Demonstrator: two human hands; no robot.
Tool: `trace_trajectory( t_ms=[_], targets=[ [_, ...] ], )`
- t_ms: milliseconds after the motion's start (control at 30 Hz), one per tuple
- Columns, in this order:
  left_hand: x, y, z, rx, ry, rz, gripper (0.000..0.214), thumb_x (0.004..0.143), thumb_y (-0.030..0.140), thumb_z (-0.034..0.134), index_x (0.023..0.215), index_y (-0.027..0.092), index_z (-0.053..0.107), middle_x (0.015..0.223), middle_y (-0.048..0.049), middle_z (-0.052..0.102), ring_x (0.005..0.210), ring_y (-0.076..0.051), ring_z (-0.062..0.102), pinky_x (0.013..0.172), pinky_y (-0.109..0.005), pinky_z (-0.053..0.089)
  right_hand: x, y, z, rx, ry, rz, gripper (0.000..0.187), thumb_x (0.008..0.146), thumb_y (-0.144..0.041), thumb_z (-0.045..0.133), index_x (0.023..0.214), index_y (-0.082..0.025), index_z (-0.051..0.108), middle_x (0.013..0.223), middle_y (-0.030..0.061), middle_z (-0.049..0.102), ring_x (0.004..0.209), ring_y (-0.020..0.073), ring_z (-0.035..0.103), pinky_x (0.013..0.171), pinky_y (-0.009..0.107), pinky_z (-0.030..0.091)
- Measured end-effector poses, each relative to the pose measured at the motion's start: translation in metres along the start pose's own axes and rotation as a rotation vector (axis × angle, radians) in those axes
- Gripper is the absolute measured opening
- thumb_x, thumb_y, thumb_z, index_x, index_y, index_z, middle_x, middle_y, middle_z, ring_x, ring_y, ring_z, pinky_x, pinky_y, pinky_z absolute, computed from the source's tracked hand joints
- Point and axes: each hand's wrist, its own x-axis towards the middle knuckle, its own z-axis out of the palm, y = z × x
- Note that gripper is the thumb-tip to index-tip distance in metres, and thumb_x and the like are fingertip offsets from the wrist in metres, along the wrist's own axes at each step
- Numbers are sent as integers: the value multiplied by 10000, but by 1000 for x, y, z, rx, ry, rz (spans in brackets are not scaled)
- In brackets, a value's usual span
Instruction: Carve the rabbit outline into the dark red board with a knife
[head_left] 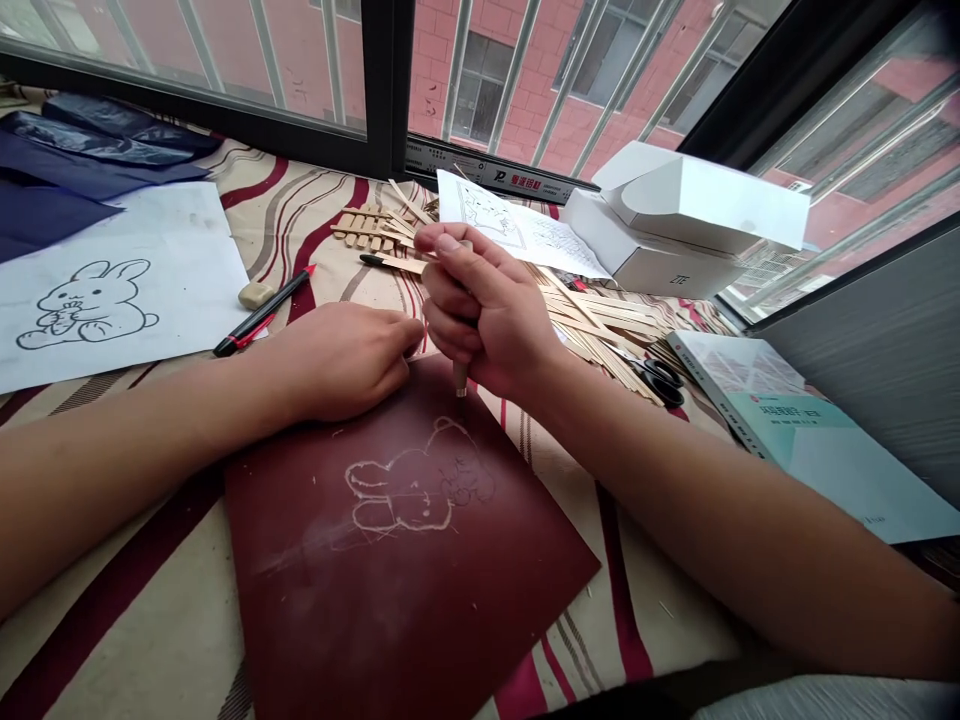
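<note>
A dark red board (360, 610) lies at an angle in front of me. Its face bears a rabbit drawing (409, 490), mostly in pale scratched lines, with part of the body in thin dark lines. My right hand (495, 310) is closed round an upright carving tool (460, 378) with a wooden handle and a metal collar. The tip points down just above the rabbit's tail; whether it touches the board I cannot tell. My left hand (352, 360) rests as a loose fist on the board's upper left edge, its fingertips tucked out of sight.
White paper (180, 230) with an inked rabbit lies left, beside a black-and-red pen (262, 312) and an eraser (256, 295). Behind my right hand are wooden sticks (600, 330), scissors (661, 382) and a white box (675, 250). A book (817, 430) lies right.
</note>
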Motion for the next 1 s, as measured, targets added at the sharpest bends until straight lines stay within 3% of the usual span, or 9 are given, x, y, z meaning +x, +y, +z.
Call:
trace_trajectory(
  t_ms=[200, 433, 567, 700, 833, 1000],
  targets=[
    [-5, 4, -5, 44, 33, -30, 306, 997, 288, 381, 1000, 193, 673, 903, -96, 752, 831, -275, 688, 727, -391, 409, -7, 1, 11, 14, 9, 2, 198, 1081, -184, 586, 908, -246, 512, 623, -109, 261, 425, 40, 204, 370, 143, 206],
    [-7, 3, -5, 38, 40, 1, 359, 1000, 266, 373, 1154, 187, 688, 994, -99, 774, 820, -281, 697, 702, -392, 372, -5, 10, 7, -4, 64, -80, 213, 1044, -209, 658, 896, -245, 508, 610, -100, 350, 447, 56, 277, 386, 162, 239],
    [-5, 1, -1, 53, 50, 6, 386, 1004, 290, 339, 1109, 175, 692, 945, -101, 764, 802, -285, 692, 703, -393, 383, -4, 14, -2, -45, 4, -117, 229, 1077, -293, 624, 922, -255, 461, 593, -107, 395, 433, 54, 358, 408, 155, 322],
    [-2, -3, 5, 26, 52, -43, 369, 971, 346, 388, 1026, 233, 735, 960, -65, 779, 826, -275, 689, 711, -371, 407, -7, 18, -4, -215, -94, -272, 230, 1066, -433, 652, 1039, -268, 493, 634, -114, 489, 453, 46, 465, 430, 151, 358],
    [-1, -3, 6, 51, 60, -56, 370, 954, 323, 378, 956, 210, 730, 918, -84, 760, 787, -264, 663, 677, -362, 374, -10, 22, -1, -411, -8, -386, 222, 1101, -485, 542, 1086, -264, 526, 709, -95, 527, 559, 53, 576, 489, 155, 392],
    [0, 0, 5, 83, 23, -80, 400, 959, 343, 386, 1076, 186, 734, 735, -61, 665, 695, -274, 622, 669, -369, 365, -5, 27, -3, -382, 48, -416, 113, 1100, -350, 565, 1063, -247, 537, 702, -66, 534, 614, 85, 604, 559, 189, 510]
  ],
)
